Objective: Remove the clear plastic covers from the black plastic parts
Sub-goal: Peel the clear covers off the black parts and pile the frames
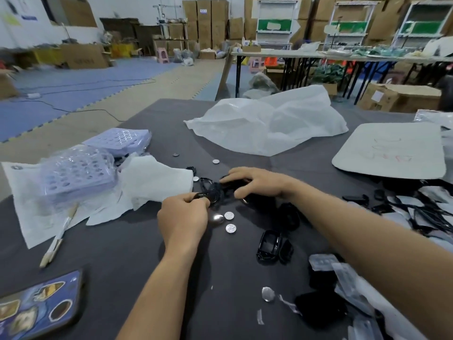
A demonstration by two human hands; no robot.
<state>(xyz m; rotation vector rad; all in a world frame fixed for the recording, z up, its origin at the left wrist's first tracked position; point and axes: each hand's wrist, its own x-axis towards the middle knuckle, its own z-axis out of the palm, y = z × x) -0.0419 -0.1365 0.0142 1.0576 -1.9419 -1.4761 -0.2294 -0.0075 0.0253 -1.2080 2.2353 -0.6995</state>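
My left hand pinches a small glossy black plastic part at the middle of the dark table. My right hand lies palm down on a heap of black plastic parts, fingers curled over them. Whether it grips one is hidden. More black parts lie nearer me, and others to the right. Round clear covers lie loose below my hands, another clear cover nearer. Clear plastic scraps sit at the lower right.
Purple perforated trays in clear wrap rest on white paper at the left. A crumpled white bag lies at the back, a grey board at right, a wooden-handled tool and a patterned case at lower left.
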